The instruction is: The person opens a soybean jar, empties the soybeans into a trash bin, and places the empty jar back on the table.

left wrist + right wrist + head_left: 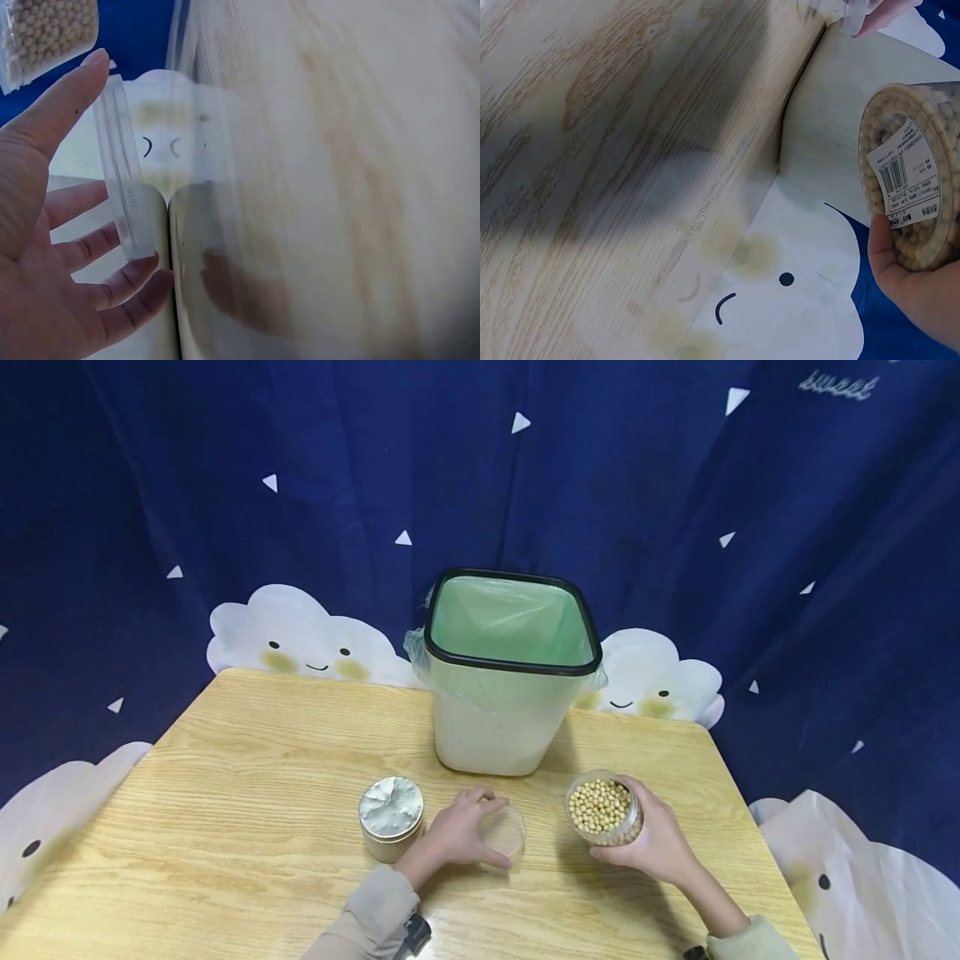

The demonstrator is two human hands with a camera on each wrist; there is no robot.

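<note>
Far left, metal-rimmed can [391,832] stands upright on the worktop [247,760], just beside my left wrist. Pale crumpled stuff at its top; can't tell if that's foil or filling. I'm not holding it.

Next, my left hand [453,833]: grip has the clear round lid [504,829], thumb and fingertips on opposite edges. Lid is apart from the jar, seems lifted off the worktop.

Middle, farther back: white waste bin [487,739], black rim, green liner [480,618] inside. Neither hand touches it.

Right: my right hand [654,843] has its grip wrapped round the side of the clear jar [625,836], holding it raised, mouth tipped toward me. What look like soybeans [597,804] sit in it, close to the rim. Barcode label [906,176] shows on its base.

Progress, my judgement: lid is off and beans are in the jar, so that much is done. Left: lid not fitted, lid and jar not set down, no beans out that I can see.
</note>
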